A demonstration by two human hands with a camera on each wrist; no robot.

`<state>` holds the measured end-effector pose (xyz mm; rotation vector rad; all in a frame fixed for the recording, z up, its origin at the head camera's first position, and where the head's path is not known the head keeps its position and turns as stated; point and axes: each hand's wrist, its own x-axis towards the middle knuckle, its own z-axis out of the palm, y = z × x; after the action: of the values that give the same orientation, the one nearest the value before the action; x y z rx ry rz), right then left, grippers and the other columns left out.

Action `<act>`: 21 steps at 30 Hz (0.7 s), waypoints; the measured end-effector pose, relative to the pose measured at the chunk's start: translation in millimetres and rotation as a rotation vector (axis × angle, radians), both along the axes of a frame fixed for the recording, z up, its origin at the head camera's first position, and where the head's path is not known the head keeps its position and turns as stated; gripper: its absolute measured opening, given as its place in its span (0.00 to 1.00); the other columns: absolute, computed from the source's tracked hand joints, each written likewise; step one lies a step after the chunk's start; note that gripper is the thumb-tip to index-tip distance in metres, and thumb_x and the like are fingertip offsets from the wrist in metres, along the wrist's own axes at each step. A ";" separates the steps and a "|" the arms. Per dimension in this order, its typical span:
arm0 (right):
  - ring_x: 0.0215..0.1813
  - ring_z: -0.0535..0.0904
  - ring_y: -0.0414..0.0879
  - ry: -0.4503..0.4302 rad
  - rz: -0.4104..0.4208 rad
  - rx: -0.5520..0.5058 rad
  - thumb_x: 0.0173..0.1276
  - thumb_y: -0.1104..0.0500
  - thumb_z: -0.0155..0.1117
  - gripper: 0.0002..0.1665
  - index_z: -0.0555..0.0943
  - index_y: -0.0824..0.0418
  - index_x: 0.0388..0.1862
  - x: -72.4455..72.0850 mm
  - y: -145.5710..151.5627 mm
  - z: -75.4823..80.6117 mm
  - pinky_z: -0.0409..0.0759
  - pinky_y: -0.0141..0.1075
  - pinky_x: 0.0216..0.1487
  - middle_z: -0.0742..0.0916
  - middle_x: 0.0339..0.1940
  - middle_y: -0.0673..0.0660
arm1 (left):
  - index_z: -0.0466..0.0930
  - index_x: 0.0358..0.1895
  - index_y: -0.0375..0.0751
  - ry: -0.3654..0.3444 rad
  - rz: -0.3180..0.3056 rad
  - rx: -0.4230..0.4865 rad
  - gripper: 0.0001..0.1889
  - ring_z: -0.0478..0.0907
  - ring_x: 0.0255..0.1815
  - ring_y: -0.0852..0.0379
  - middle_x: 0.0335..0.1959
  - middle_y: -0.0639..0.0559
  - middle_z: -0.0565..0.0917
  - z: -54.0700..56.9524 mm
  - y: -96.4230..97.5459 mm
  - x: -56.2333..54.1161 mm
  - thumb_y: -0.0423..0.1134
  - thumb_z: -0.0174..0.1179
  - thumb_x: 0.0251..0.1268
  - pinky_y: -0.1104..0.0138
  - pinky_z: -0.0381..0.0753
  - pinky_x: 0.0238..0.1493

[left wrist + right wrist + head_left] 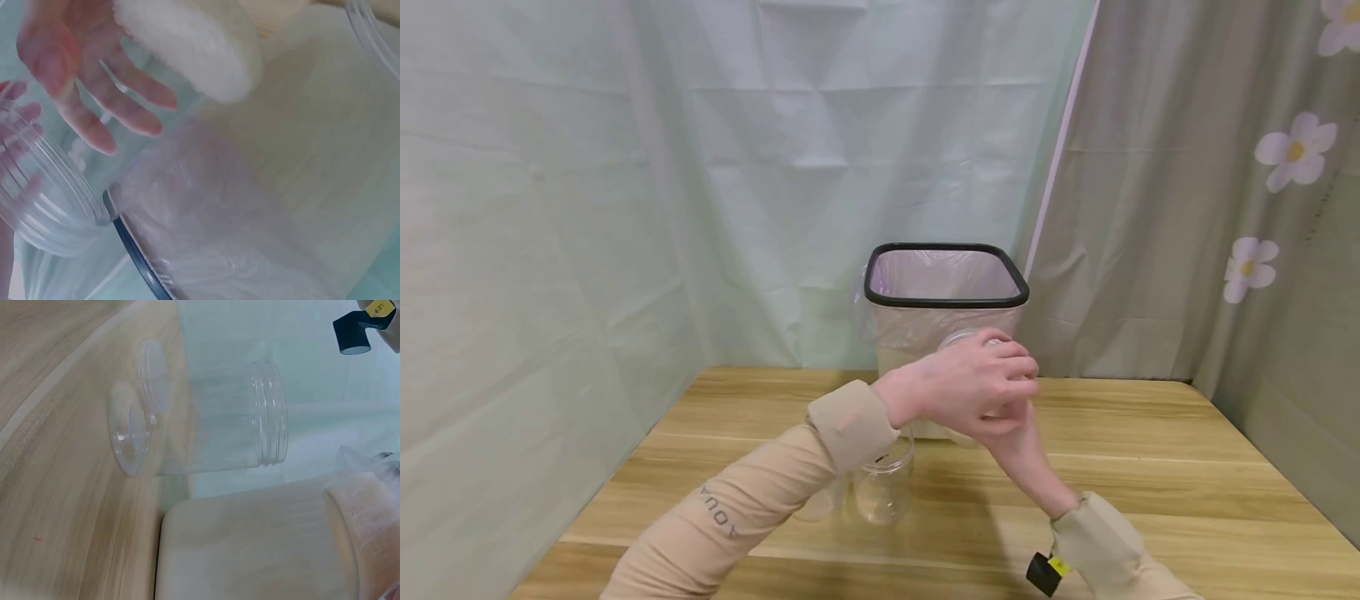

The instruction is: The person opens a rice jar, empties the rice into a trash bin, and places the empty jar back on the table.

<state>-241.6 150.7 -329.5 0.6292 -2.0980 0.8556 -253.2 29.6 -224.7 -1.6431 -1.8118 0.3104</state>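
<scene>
My left hand (973, 379) is on top and holds a clear plastic jar (56, 194), its threaded rim near the bin in the left wrist view. Below it my right hand (1022, 458) reaches in from the right, partly covered. In the left wrist view this hand's fingers (106, 103) are spread, palm toward the camera. Beside the palm is a white rounded block (200, 50) with a rough, fuzzy side, overlapping the hand; the same block (365, 531) shows in the right wrist view. I cannot tell whether the hand supports it.
A pale bin (891, 358) with a black rim and clear bag stands behind the hands. Another clear jar (880, 492) stands upright on the wooden table (1150, 500), a clear lid (816, 504) beside it. Curtains surround the table.
</scene>
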 end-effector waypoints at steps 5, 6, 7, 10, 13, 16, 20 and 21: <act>0.39 0.72 0.53 -0.174 0.148 -0.194 0.44 0.73 0.67 0.28 0.68 0.71 0.46 -2.3 6.0 -2.2 0.69 0.46 0.39 0.77 0.39 0.61 | 0.78 0.33 0.47 -0.009 -0.083 -0.016 0.10 0.71 0.46 0.55 0.37 0.56 0.76 6.1 -2.2 -2.1 0.47 0.49 0.55 0.59 0.58 0.54; 0.40 0.71 0.52 -0.197 0.162 -0.208 0.46 0.72 0.68 0.29 0.68 0.71 0.48 -2.4 6.8 -1.8 0.69 0.46 0.40 0.77 0.40 0.60 | 0.78 0.32 0.47 -0.010 -0.095 -0.016 0.10 0.71 0.45 0.55 0.36 0.56 0.76 7.3 -2.2 -2.9 0.47 0.50 0.55 0.59 0.58 0.54; 0.41 0.71 0.52 -0.211 0.172 -0.208 0.46 0.71 0.68 0.30 0.67 0.70 0.49 -2.7 7.5 -1.5 0.69 0.46 0.41 0.76 0.41 0.60 | 0.77 0.31 0.47 -0.010 -0.103 -0.017 0.10 0.71 0.44 0.55 0.35 0.56 0.76 8.6 -2.4 -3.4 0.47 0.49 0.55 0.59 0.58 0.54; 0.42 0.71 0.52 -0.245 0.174 -0.209 0.47 0.69 0.69 0.33 0.65 0.70 0.51 -1.9 8.6 -0.2 0.69 0.46 0.42 0.76 0.43 0.61 | 0.77 0.30 0.47 -0.023 -0.118 -0.022 0.10 0.72 0.43 0.56 0.33 0.57 0.76 10.7 -2.9 -4.5 0.46 0.49 0.55 0.59 0.58 0.54; 0.41 0.71 0.51 -0.271 0.178 -0.215 0.46 0.69 0.69 0.33 0.65 0.71 0.51 -1.0 8.6 1.1 0.69 0.45 0.40 0.76 0.42 0.60 | 0.77 0.30 0.47 -0.036 -0.128 -0.029 0.10 0.72 0.43 0.56 0.33 0.57 0.76 11.4 -3.1 -5.0 0.46 0.48 0.55 0.59 0.58 0.55; 0.37 0.72 0.50 -0.247 0.133 -0.148 0.44 0.67 0.72 0.30 0.68 0.70 0.46 -1.0 5.9 4.1 0.70 0.44 0.37 0.77 0.37 0.57 | 0.78 0.32 0.47 -0.063 -0.128 -0.038 0.10 0.71 0.45 0.55 0.35 0.56 0.76 12.1 -4.0 -5.5 0.46 0.49 0.56 0.60 0.57 0.56; 0.34 0.72 0.49 -0.210 0.073 -0.049 0.42 0.64 0.73 0.28 0.70 0.69 0.41 0.0 2.8 7.4 0.71 0.43 0.34 0.77 0.33 0.55 | 0.79 0.35 0.47 -0.146 -0.123 -0.044 0.10 0.70 0.48 0.55 0.38 0.57 0.76 12.8 -5.6 -5.7 0.45 0.50 0.57 0.63 0.56 0.57; 0.35 0.73 0.49 -0.213 0.076 -0.052 0.41 0.63 0.73 0.29 0.71 0.70 0.42 0.7 2.7 7.4 0.71 0.43 0.35 0.78 0.34 0.55 | 0.79 0.35 0.47 -0.166 -0.123 -0.043 0.10 0.69 0.48 0.56 0.39 0.57 0.76 13.0 -5.8 -5.6 0.45 0.51 0.57 0.64 0.56 0.56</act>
<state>-240.9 153.4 -322.1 0.6159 -2.2448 1.0564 -258.8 23.8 -211.7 -1.8484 -1.8249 0.1639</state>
